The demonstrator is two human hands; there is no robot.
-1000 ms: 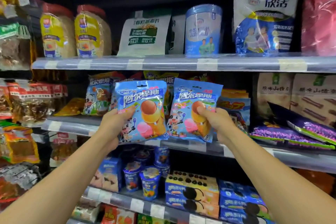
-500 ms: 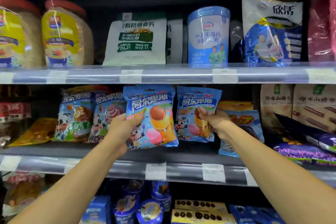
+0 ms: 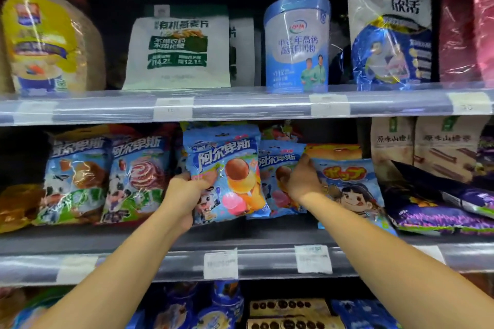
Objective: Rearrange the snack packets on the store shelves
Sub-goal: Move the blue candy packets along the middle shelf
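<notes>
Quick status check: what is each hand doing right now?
Left hand: closed on the front blue candy packet, holding it upright.
Right hand: closed on the second blue candy packet, set further back on the shelf.

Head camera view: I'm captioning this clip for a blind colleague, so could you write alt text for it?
A person's left hand and right hand each hold a blue candy packet, the left packet and the right packet, upright on the middle shelf of a store display. More snack bags flank them, and a blue tin stands on the shelf above.
</notes>
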